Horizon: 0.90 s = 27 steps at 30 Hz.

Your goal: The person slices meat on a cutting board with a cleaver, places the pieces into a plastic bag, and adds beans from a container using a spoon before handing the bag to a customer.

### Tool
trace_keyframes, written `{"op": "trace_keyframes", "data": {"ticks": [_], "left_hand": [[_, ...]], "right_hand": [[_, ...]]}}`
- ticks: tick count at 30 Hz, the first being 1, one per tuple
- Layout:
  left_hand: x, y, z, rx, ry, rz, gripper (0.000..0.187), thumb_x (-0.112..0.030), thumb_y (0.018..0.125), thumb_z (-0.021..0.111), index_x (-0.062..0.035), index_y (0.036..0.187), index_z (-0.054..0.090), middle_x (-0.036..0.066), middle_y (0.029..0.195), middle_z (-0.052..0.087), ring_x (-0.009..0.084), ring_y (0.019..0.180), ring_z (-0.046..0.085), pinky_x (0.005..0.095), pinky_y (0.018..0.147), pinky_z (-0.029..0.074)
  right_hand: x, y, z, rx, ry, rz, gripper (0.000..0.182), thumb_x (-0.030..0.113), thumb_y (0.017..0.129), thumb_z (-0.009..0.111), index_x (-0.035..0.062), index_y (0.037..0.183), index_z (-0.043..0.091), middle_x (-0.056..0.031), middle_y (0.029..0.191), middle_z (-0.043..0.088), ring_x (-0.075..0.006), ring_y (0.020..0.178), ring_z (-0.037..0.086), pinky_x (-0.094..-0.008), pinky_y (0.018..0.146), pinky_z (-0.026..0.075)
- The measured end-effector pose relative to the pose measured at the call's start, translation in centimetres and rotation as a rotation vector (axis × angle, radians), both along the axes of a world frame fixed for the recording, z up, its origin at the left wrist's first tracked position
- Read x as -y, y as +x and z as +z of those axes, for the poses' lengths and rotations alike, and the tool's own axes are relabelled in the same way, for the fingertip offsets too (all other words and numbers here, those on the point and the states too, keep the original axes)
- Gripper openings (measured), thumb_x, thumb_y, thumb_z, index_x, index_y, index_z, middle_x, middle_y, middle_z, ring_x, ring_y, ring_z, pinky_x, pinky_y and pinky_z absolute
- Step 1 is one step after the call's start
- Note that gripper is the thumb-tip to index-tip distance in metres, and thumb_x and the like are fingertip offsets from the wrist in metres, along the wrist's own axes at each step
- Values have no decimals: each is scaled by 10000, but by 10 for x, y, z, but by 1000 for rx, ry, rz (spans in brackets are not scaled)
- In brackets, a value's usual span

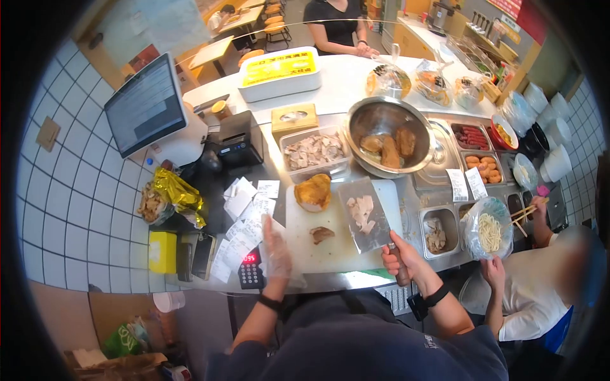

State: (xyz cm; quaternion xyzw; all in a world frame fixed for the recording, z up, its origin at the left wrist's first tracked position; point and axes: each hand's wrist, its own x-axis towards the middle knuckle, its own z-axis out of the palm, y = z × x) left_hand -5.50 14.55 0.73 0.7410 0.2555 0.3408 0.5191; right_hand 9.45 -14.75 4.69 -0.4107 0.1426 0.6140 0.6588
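Observation:
My right hand [406, 256] is closed round the wooden handle of a cleaver [375, 238]. Pale slices of meat [361, 213] lie on its broad blade, which is over the right part of the white cutting board [298, 222]. My left hand [277, 251] wears a clear plastic glove. It is held at the board's left edge with fingers stretched out and nothing in them. On the board sit a browned piece of chicken [312, 193] and a small brown piece of meat [321, 235].
Behind the board stand a tub of chopped meat [314, 152] and a steel bowl [391, 136] with browned pieces. Receipts [241, 232] and a keypad [251, 270] lie left. At right, a co-worker holds chopsticks [528, 209] and a bagged bowl of noodles [489, 232].

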Motion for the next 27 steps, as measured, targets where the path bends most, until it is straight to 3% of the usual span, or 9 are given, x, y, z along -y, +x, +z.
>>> {"op": "trace_keyframes", "data": {"ticks": [2,6,9,11,15,18,21,24,27], "left_hand": [[-8,-31,21,-63,-106,102,485,-178,949,433,54,1354,302,183,1424,311,251,1329,278,339,1083,225],[-32,-87,-11,-54,-212,310,452,-69,902,483,54,1319,360,181,1394,355,254,1290,341,335,1062,269],[-40,-122,6,-113,-215,404,383,-16,875,493,50,1250,449,180,1339,423,254,1248,394,346,1055,281],[-51,-147,3,-245,-7,458,321,5,862,499,46,1180,517,175,1288,477,252,1216,431,357,1049,290],[-75,-195,-26,62,-303,531,232,-12,866,510,33,1086,572,144,1162,566,215,1096,515,348,992,353],[-81,-206,-16,83,-311,588,212,-36,875,520,31,1067,581,128,1101,591,192,1013,542,320,930,400],[-94,-201,-23,-30,-365,664,196,-73,880,537,25,1041,591,113,1039,608,171,949,554,301,879,426],[-92,-150,1,-141,-216,461,198,-109,878,557,18,1025,597,97,997,619,156,913,557,292,849,438],[-91,-87,-8,-161,-342,192,226,-130,854,603,5,1035,596,104,989,622,163,922,567,300,828,459]], "right_hand": [[-31,15,27,10,-6,-4,503,589,904,375,113,766,463,31,523,350,-89,389,324,-240,360,284],[-98,51,54,182,53,-59,511,589,900,388,105,757,465,17,527,398,-100,388,378,-252,351,327],[-151,72,54,680,-136,-99,495,544,921,388,83,758,468,-8,538,447,-138,399,438,-295,371,382],[-179,91,35,905,-199,-79,509,508,934,380,47,746,486,-40,544,481,-163,412,486,-312,380,413],[-209,88,53,1275,-527,52,531,444,950,361,-8,728,532,-90,556,522,-190,435,538,-326,402,437],[-211,86,56,1415,-572,143,485,439,948,377,19,755,523,-37,557,488,-131,422,505,-276,378,430],[-206,84,59,1369,-562,149,502,425,946,378,-2,757,562,-80,562,524,-175,447,541,-304,426,439],[-186,74,65,1215,-458,13,475,419,947,391,9,777,562,-45,540,500,-142,431,511,-285,418,426],[-147,51,75,1189,-446,-2,453,409,951,410,24,748,539,-26,526,487,-120,411,482,-268,410,410]]}}
